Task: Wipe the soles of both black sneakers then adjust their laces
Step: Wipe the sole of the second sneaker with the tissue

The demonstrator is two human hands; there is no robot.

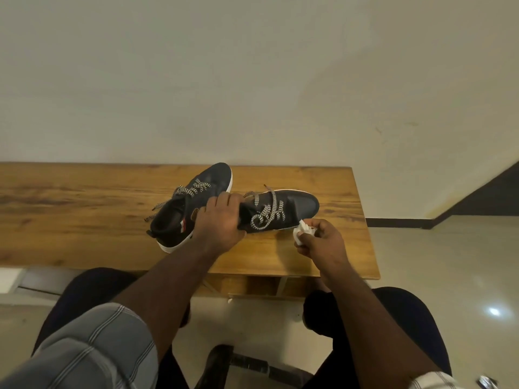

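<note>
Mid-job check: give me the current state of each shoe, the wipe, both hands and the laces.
right sneaker: tipped on its side on the table, gripped at the heel by the left hand.
left sneaker: upright, untouched.
white wipe: crumpled, pinched in the right hand, at the sole edge.
laces: loose on both.

- The left hand [222, 220] is reaching forward from a bare forearm, back of the hand up, its fingers [224, 198] curling over the heel end of the right-hand sneaker [280, 210] and gripping it.
- The right hand [323, 237] is sitting lower and nearer the body, knuckles outward, its fingers [314, 224] pinching a small white wad of tissue [302, 231] against the sneaker's near edge.
- Both forearms are angling inward from short striped sleeves [92, 349].
- Both knees, in dark trousers, are showing below.
</note>
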